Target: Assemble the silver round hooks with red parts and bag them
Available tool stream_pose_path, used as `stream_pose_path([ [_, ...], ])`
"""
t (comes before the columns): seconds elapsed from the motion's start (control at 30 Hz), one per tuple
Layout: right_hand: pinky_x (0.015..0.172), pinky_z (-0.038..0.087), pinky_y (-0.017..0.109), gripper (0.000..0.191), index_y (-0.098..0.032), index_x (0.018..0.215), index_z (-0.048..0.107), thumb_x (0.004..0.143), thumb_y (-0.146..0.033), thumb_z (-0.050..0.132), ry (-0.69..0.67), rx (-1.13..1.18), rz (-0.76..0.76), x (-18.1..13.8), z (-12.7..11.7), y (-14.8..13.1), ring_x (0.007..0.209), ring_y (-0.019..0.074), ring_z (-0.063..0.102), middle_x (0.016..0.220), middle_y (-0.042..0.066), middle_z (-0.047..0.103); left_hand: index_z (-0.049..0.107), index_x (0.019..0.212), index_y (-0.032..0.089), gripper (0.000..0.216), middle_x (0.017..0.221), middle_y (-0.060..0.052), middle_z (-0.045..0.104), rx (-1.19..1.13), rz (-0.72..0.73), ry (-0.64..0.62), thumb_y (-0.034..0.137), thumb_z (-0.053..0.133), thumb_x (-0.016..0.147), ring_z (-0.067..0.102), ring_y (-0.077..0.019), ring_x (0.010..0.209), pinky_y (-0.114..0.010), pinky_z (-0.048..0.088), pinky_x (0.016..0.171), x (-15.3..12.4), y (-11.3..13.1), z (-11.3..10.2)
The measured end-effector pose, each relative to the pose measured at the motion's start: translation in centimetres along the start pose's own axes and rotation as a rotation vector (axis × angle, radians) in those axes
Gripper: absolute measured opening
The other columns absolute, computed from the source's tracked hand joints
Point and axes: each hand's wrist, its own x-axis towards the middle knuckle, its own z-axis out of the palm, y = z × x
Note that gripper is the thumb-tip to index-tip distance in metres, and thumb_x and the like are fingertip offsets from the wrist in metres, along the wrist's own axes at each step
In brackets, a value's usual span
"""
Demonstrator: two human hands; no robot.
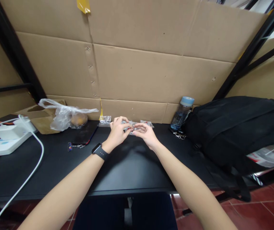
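Both arms reach out over a black table (127, 166). My left hand (118, 131), with a black watch on its wrist, and my right hand (145, 133) meet at the far side of the table. Their fingertips pinch a small metal ring (133, 128) between them. Several small clear bags of metal parts (105, 120) lie just behind the hands, against the cardboard wall. The fingers of both hands are closed.
A black backpack (235, 127) fills the right side, with a blue-capped water bottle (182, 114) beside it. A dark phone with a keychain (82, 137), a plastic bag holding something round (67, 116), a cardboard box (41, 123), a white device (6, 137) and its cable (35, 159) lie to the left.
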Motion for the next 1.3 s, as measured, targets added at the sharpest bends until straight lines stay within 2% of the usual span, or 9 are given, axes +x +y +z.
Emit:
stream_pose_path([
  [0.4, 0.098, 0.056, 0.043, 0.043, -0.022, 0.096, 0.069, 0.060, -0.034, 0.091, -0.013, 0.026, 0.003, -0.1, 0.0, 0.3, 0.094, 0.0221, 0.073, 0.111, 0.007, 0.074, 0.078, 0.087, 0.029, 0.009, 0.113, -0.006, 0.059, -0.022, -0.030, 0.021, 0.031, 0.069, 0.089, 0.047, -0.0281, 0.114, -0.046, 0.035, 0.097, -0.1, 0.0, 0.4],
  [0.63, 0.096, 0.056, 0.042, 0.042, -0.021, 0.094, 0.071, 0.059, -0.031, 0.092, 0.004, 0.051, -0.004, -0.1, 0.2, 0.4, 0.096, 0.0231, 0.073, 0.112, 0.007, 0.074, 0.078, 0.087, 0.028, 0.009, 0.109, -0.005, 0.060, -0.105, -0.117, 0.021, 0.031, 0.069, 0.088, 0.051, -0.0260, 0.110, -0.046, 0.037, 0.098, -0.2, 0.2, 0.8],
  [0.73, 0.092, 0.056, 0.038, 0.033, -0.019, 0.077, 0.068, 0.058, -0.032, 0.092, 0.033, 0.046, -0.034, -0.2, 0.3, 0.3, 0.089, 0.0211, 0.073, 0.097, 0.004, 0.075, 0.078, 0.089, 0.028, 0.010, 0.108, -0.005, 0.061, -0.124, -0.080, 0.021, 0.029, 0.068, 0.088, 0.051, -0.0255, 0.110, -0.045, 0.038, 0.098, -0.5, 0.8, 0.9],
  [0.83, 0.082, 0.058, 0.035, 0.035, -0.018, 0.065, 0.062, 0.058, -0.035, 0.092, 0.051, 0.063, -0.073, -0.2, 0.5, 0.1, 0.076, 0.0185, 0.070, 0.080, 0.001, 0.072, 0.078, 0.090, 0.028, 0.009, 0.110, -0.005, 0.062, -0.136, -0.044, 0.010, 0.029, 0.069, 0.088, 0.051, -0.0264, 0.112, -0.044, 0.039, 0.097, -0.6, 1.3, 0.9],
  [0.9, 0.078, 0.058, 0.034, 0.033, -0.018, 0.068, 0.064, 0.060, -0.036, 0.091, 0.065, 0.070, -0.083, -0.1, 0.5, -0.2, 0.075, 0.0182, 0.069, 0.082, 0.002, 0.073, 0.078, 0.088, 0.028, 0.008, 0.108, -0.005, 0.062, -0.164, -0.053, 0.022, 0.029, 0.070, 0.087, 0.052, -0.0260, 0.110, -0.044, 0.040, 0.097, -0.5, 1.3, 0.9],
  [1.03, 0.081, 0.058, 0.035, 0.034, -0.019, 0.087, 0.075, 0.063, -0.038, 0.089, 0.091, 0.023, -0.080, 0.1, 0.4, -0.4, 0.083, 0.0203, 0.071, 0.097, 0.006, 0.076, 0.077, 0.086, 0.027, 0.007, 0.106, -0.003, 0.062, -0.258, -0.096, 0.035, 0.029, 0.070, 0.086, 0.055, -0.0240, 0.106, -0.042, 0.043, 0.097, -0.3, 0.5, 1.4],
  [1.17, 0.079, 0.058, 0.037, 0.035, -0.019, 0.092, 0.078, 0.066, -0.041, 0.087, 0.115, -0.064, -0.078, 0.1, 0.4, -0.5, 0.077, 0.0209, 0.071, 0.084, 0.005, 0.077, 0.076, 0.087, 0.026, 0.007, 0.106, -0.003, 0.062, -0.288, -0.147, 0.040, 0.029, 0.070, 0.085, 0.056, -0.0241, 0.106, -0.042, 0.044, 0.097, -0.3, 0.0, 1.9],
  [1.3, 0.080, 0.057, 0.037, 0.033, -0.020, 0.093, 0.081, 0.073, -0.046, 0.081, 0.144, -0.140, -0.108, 0.1, 0.5, -0.6, 0.083, 0.0228, 0.071, 0.089, 0.007, 0.078, 0.075, 0.087, 0.025, 0.007, 0.105, -0.004, 0.061, -0.285, -0.172, 0.071, 0.029, 0.070, 0.085, 0.057, -0.0241, 0.106, -0.042, 0.045, 0.096, -0.3, 0.2, 1.8],
])
